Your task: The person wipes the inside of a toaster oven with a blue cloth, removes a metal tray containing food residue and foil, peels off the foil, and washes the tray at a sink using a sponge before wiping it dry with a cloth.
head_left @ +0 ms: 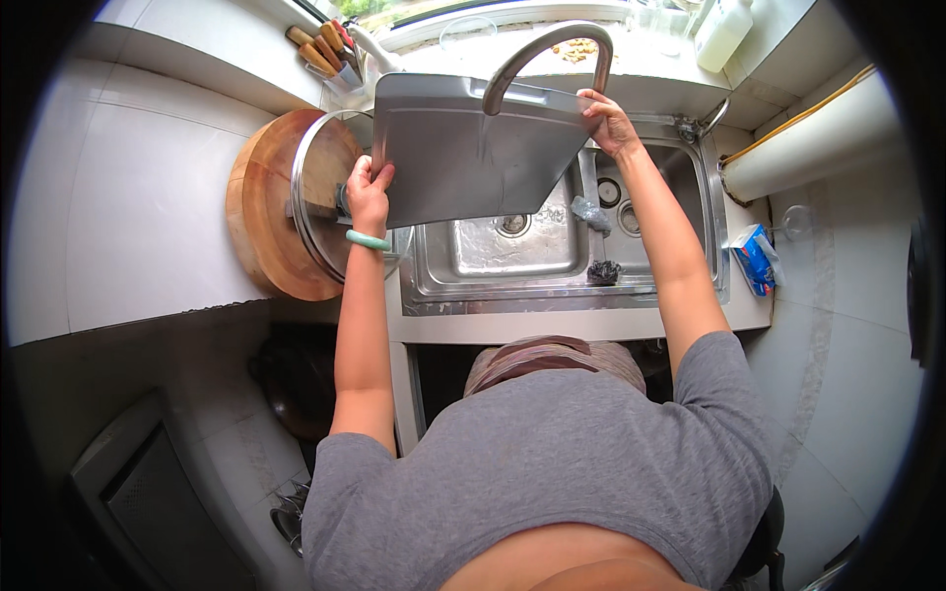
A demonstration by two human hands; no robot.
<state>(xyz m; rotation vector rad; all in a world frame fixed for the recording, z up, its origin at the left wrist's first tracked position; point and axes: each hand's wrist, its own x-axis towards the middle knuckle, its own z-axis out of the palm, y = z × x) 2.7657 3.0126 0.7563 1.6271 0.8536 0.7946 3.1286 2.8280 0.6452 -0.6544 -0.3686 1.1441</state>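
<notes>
Both hands hold a wide grey panel, tilted above the left bowl of a stainless steel double sink. My left hand, with a green bangle at its wrist, grips the panel's left edge. At the upper right corner, my right hand is closed on it. The curved faucet arches in front of the panel's upper part. A dark scrubber and a crumpled translucent bag or film lie on the divider between the bowls.
Left of the sink stand a round wooden chopping board and a glass pot lid. Wooden-handled knives stand in a holder by the window. A bottle is at the back right, a blue tissue pack on the right ledge.
</notes>
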